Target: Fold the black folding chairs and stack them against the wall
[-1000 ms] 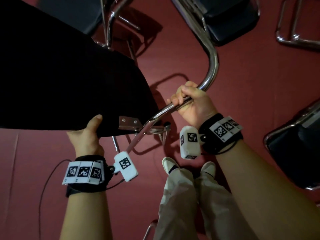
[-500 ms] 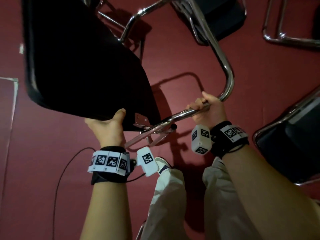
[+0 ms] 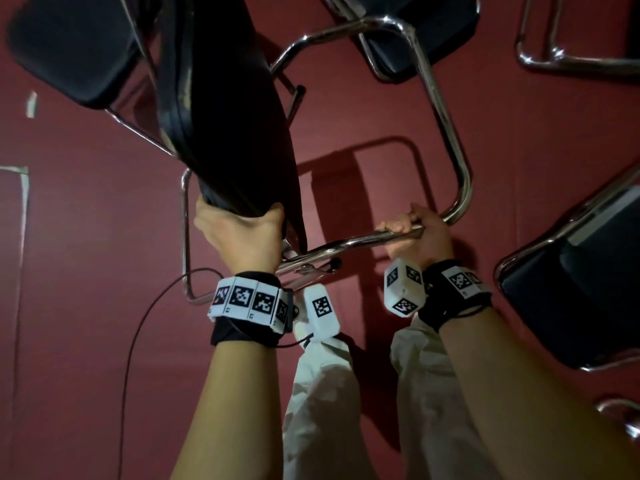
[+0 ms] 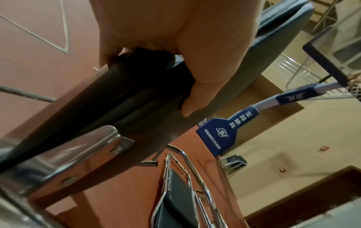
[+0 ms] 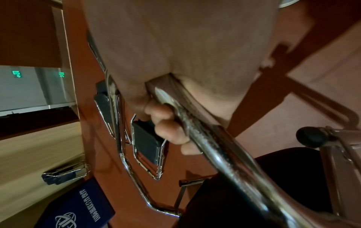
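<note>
I hold one black folding chair off the red floor, its black seat [image 3: 228,133] swung nearly edge-on to me. My left hand [image 3: 242,233] grips the seat's near edge [image 4: 136,92], thumb on one face and fingers on the other. My right hand [image 3: 417,233] is wrapped round the chair's chrome frame tube [image 3: 346,242], with the fingers [image 5: 166,123] curled over the tube [image 5: 224,154]. The frame loop [image 3: 446,109] rises away from me to the right of the seat.
Other black folding chairs stand around me: one at upper left [image 3: 69,53], one at top centre [image 3: 426,26], one at right [image 3: 581,289]. A chrome frame [image 3: 575,60] lies at top right. Folded chairs [image 5: 146,138] and a blue padded post [image 4: 224,128] stand farther off. A cable [image 3: 138,323] trails on the floor.
The seat has swung from lying broad and flat toward standing on edge, closing toward the frame. Both hands kept their holds and rose with the chair.
</note>
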The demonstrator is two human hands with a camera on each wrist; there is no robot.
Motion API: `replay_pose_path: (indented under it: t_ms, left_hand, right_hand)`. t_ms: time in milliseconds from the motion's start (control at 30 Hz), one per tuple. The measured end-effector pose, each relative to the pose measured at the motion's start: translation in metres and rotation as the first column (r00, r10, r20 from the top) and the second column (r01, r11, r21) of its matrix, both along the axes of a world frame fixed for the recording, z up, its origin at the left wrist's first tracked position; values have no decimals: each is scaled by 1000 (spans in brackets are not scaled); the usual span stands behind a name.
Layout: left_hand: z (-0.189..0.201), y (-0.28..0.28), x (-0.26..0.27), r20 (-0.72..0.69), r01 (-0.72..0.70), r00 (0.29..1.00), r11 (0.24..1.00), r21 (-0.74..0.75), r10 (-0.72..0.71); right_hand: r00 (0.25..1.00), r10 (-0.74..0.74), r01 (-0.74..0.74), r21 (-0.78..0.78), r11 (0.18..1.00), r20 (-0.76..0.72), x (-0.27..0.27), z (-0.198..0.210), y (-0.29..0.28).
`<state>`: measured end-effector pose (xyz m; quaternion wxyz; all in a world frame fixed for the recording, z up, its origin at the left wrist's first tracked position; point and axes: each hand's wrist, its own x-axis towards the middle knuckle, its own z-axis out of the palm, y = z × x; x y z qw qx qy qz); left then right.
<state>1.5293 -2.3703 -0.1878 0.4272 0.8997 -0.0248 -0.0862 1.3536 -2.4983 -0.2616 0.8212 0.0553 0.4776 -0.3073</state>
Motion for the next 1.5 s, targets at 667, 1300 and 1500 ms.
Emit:
replay_pose_path:
  t_ms: [667, 1300, 1500]
  left_hand:
    - [-19, -103, -40, 188, 165, 952, 922, 350, -242]
    - [-42, -148, -94, 90, 422, 816, 694, 583, -571]
    - [-57, -153, -105, 58, 492, 750, 614, 617, -659]
  right_hand:
    - [992, 12, -7, -42, 999, 122, -16, 6, -48]
    - [986, -56, 68, -77, 995, 156, -46, 8, -58]
    - [981, -135, 138, -12, 990, 138, -62, -7, -53]
